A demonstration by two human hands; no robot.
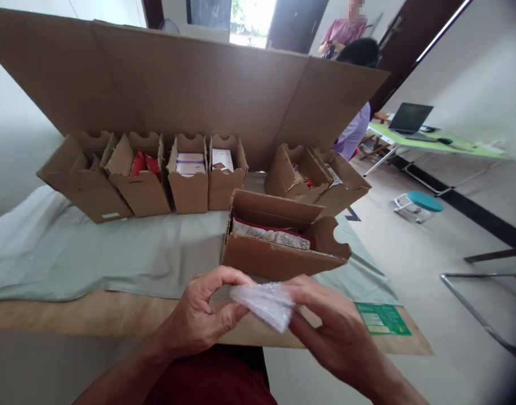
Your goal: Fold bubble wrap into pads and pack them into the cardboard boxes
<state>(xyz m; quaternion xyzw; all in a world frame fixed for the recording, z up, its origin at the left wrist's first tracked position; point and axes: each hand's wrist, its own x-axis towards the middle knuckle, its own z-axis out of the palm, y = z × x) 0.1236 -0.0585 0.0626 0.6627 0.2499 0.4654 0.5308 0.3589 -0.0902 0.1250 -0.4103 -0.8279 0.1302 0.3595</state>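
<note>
Both my hands hold one small clear plastic bag [264, 304] low in the middle of the view, above the near table edge. My left hand [202, 315] pinches its left end with curled fingers. My right hand [329, 326] grips its right side. Just beyond the bag stands an open cardboard box [278, 256] with red and white packets inside.
A row of open cardboard boxes [143, 171] with packets stands on a pale green cloth [72, 253]; a big cardboard sheet [190, 84] rises behind them. A green card [382, 319] lies at the table's right corner. Two people [346, 34], a laptop desk [413, 121] and a stool [422, 202] are beyond.
</note>
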